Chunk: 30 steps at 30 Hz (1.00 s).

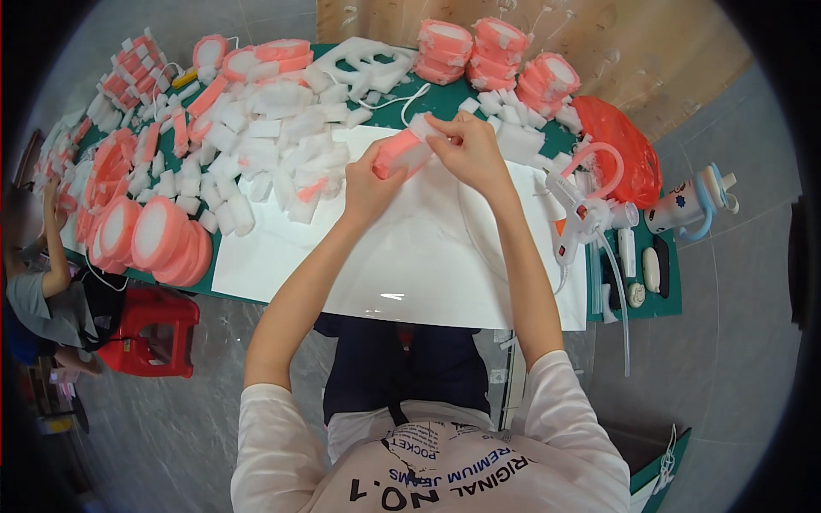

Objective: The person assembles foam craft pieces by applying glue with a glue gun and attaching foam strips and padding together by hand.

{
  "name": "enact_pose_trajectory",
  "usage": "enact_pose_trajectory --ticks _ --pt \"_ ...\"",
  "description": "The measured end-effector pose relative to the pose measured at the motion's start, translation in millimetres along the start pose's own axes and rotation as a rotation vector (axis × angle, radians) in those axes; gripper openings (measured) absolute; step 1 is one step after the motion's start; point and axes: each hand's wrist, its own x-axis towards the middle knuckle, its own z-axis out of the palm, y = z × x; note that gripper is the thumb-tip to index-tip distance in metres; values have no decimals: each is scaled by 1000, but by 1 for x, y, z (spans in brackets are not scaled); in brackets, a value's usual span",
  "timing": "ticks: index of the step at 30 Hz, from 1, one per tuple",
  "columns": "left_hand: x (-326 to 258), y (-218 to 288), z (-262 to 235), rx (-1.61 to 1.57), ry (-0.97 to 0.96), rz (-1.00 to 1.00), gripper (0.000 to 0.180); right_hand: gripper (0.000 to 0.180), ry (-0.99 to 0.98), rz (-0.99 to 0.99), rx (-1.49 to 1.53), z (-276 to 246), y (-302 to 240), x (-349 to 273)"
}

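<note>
My left hand (pixel 370 181) is wrapped round a pink-and-white foam piece (pixel 400 152), held tilted above a large white sheet (pixel 376 278). At the piece's far right end, the fingers of my right hand (pixel 472 147) are closed in a pinch on a small white foam bit (pixel 422 127). Whether that bit is fixed to the pink piece, I cannot tell. A white cord (pixel 410 101) lies just beyond my hands. To their left spreads a heap of loose white foam blocks (pixel 282 141).
Pink-rimmed white foam rounds (pixel 171 239) stand stacked at the left, with more stacks (pixel 445 47) at the back. On the right are a glue gun (pixel 581 214), a red plastic bag (pixel 620 145) and a tumbler (pixel 684 205). Another person (pixel 51 291) sits far left beside a red stool (pixel 158 329).
</note>
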Motion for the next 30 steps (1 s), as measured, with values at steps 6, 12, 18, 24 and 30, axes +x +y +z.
enact_pose_trajectory --ticks 6,12,18,24,30 --pt "4 -2 7 45 26 24 36 32 -27 41 -17 -1 -4 0" --pt "1 0 3 37 44 28 36 26 -37 42 -74 9 -3 5" --pt "-2 4 1 96 51 69 32 24 -115 -57 -112 5 4 11" --pt "-3 -5 7 124 38 169 37 22 -53 -183 -190 -5 14 -6" --pt "-9 -1 7 160 9 139 36 23 -268 -43 -48 -30 25 0"
